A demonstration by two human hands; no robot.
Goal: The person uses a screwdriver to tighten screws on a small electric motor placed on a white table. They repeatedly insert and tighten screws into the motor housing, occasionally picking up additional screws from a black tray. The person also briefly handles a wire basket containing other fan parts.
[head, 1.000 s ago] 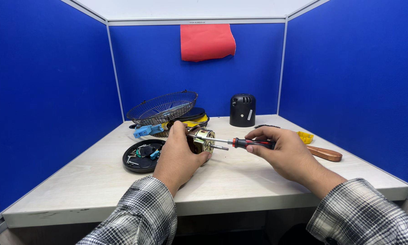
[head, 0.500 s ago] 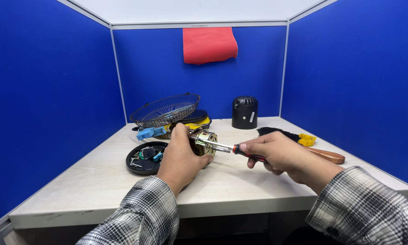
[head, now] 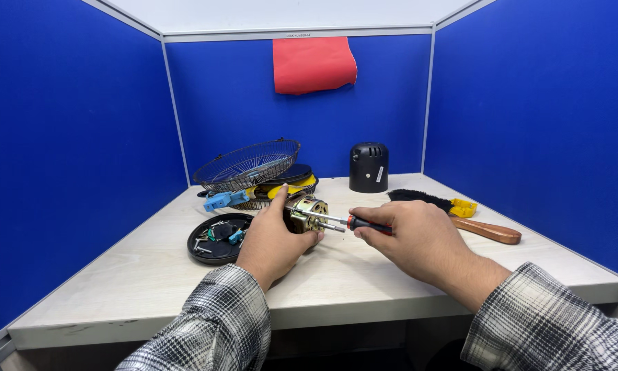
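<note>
Small electric motor (head: 306, 213): brass-coloured metal body with a thin steel shaft, held low over the pale wooden tabletop (head: 144, 275) near its middle. Left hand (head: 273, 242): fingers wrapped around the motor from the left. Right hand (head: 419, 242): fingers pinched on the red-and-black handle of a screwdriver (head: 343, 222), whose tip meets the motor's face. Just left of the hands: round black tray (head: 216, 238) holding loose small parts. Behind: wire fan guard (head: 247, 165), tilted; black cylindrical housing (head: 369, 167), upright. To the right: wooden-handled brush (head: 460, 216).
</note>
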